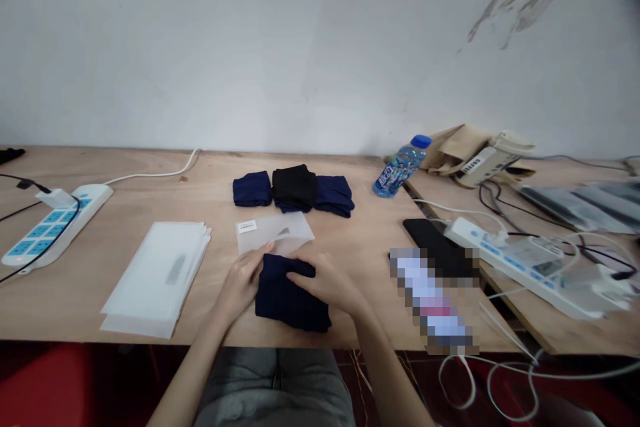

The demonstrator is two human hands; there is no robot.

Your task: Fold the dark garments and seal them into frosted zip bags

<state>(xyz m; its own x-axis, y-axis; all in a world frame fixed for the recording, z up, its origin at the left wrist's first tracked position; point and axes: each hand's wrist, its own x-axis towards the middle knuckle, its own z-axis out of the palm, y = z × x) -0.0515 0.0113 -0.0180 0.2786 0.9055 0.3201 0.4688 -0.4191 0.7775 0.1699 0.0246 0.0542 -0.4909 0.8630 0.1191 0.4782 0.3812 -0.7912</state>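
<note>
Folded navy cloth point(291, 300), between left hand point(243, 285), grip unclear, and right hand point(329, 280), gripping its far edge.

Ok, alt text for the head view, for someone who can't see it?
A person's left hand and right hand touch a folded navy cloth on a wooden table. A translucent sheet with a white label lies beyond, then three folded cloths in a row, the middle one mostly black; a stack of translucent sheets to the left.

Near the front edge of the table point(367, 243), the left hand point(245, 281) and right hand point(327, 278) touch a navy cloth point(293, 300). A frosted bag point(275, 228) lies behind it, three dark bundles point(294, 188) nearer the back edge.
</note>
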